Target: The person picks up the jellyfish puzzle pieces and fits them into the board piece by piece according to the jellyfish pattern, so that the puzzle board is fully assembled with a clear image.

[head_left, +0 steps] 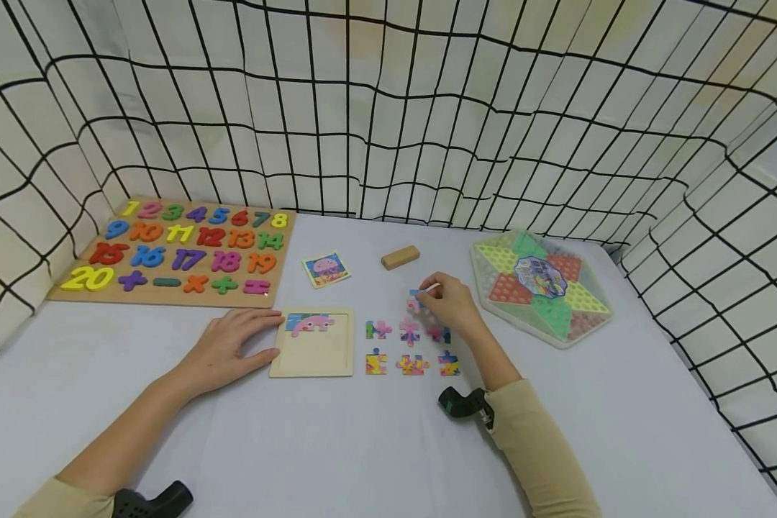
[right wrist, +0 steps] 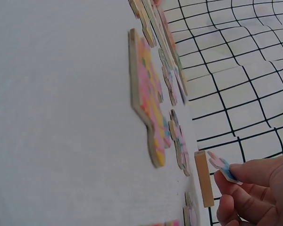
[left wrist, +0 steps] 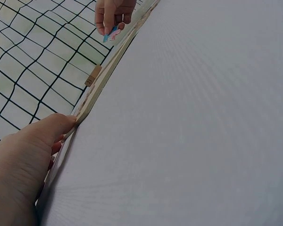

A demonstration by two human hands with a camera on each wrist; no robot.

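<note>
Puzzle piece (right wrist: 221, 165) was pinched btwn R hand's (head_left: 450, 306) thumb & fingers beyond loose pieces (head_left: 413, 365), R of tray (head_left: 314, 357); L hand (head_left: 229, 350), fingers spread, touched tray's L edge, prob. to steady it.

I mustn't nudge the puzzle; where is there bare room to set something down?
The cloth is bare between left sleeve and right sleeve, nearer than the tray, and right of the right sleeve, in front of the game box. Crowded: right of the tray, where loose pieces lie by the right hand.
</note>
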